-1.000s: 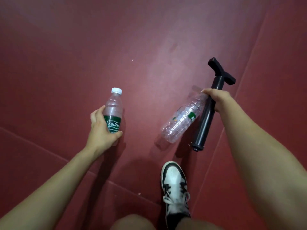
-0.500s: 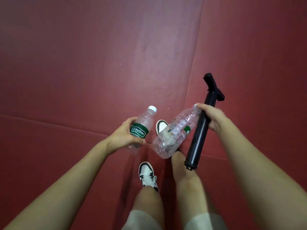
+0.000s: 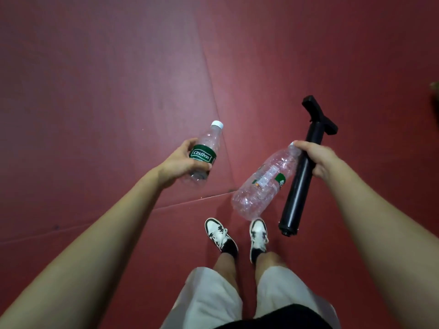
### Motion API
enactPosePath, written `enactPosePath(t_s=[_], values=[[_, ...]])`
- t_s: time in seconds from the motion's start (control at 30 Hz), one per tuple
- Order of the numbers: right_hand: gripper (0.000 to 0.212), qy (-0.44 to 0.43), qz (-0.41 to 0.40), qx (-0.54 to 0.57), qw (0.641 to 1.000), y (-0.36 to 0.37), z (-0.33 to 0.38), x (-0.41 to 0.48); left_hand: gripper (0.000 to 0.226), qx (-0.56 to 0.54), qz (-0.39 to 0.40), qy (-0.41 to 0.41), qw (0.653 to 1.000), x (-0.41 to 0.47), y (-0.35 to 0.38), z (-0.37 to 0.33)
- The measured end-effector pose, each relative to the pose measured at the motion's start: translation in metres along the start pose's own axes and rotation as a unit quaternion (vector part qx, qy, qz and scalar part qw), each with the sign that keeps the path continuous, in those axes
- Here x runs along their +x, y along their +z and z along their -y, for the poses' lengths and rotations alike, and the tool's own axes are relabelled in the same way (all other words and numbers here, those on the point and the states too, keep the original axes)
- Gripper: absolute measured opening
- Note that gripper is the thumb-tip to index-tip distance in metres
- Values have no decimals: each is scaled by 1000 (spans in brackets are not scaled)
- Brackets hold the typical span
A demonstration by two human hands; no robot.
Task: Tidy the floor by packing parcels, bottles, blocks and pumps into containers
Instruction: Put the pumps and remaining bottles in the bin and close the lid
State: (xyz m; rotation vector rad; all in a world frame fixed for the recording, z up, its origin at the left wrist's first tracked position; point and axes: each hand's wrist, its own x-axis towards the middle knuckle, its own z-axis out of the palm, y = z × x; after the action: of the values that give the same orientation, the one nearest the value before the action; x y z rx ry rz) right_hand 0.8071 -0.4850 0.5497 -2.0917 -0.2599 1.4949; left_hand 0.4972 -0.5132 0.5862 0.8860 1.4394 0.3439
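Observation:
My left hand point(image 3: 181, 162) grips a small clear bottle point(image 3: 206, 149) with a green label and a white cap, held above the red floor with the cap pointing away. My right hand point(image 3: 314, 160) holds two things at once: a larger clear bottle point(image 3: 263, 184) by its neck, its base hanging down toward my feet, and a black hand pump point(image 3: 303, 172) with a T-handle at its far end, gripped around the barrel. No container is in view.
The floor is red matting point(image 3: 118, 79) with seams running across it. My two black-and-white shoes point(image 3: 221, 237) stand below the bottles. A small brownish object point(image 3: 435, 90) shows at the right edge.
The view has swung, so the floor seams lie differently. Both feet now stand side by side. Both hands keep their hold, and my left hand has moved further from the right.

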Motion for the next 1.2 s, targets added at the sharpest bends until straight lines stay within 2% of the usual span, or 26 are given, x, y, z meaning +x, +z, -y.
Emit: enactPosePath(t_s=[0.17, 0.3, 0.43, 0.57, 0.73, 0.93, 1.0, 1.2], values=[[35, 2, -27, 47, 999, -80, -10, -37, 75, 63, 57, 39, 996, -10, 61, -51], [40, -2, -61, 79, 995, -145, -36, -58, 81, 102, 111, 50, 987, -27, 120, -70], [25, -1, -82, 147, 986, -212, -66, -77, 77, 141, 144, 57, 978, -49, 183, -78], [43, -16, -121, 182, 976, -281, -99, -97, 73, 172, 167, 75, 968, -78, 249, -88], [45, -40, -146, 228, 962, -368, -131, -134, 71, 217, 210, 127, 945, -116, 332, -110], [35, -84, -197, 268, 939, -463, -145, -183, 79, 242, 267, 189, 913, -155, 429, -152], [33, -94, -211, 281, 931, -488, -143, -193, 75, 249, 282, 208, 903, -163, 456, -173], [9, -127, -254, 294, 913, -556, -114, -205, 72, 310, 332, 270, 849, -168, 534, -249]])
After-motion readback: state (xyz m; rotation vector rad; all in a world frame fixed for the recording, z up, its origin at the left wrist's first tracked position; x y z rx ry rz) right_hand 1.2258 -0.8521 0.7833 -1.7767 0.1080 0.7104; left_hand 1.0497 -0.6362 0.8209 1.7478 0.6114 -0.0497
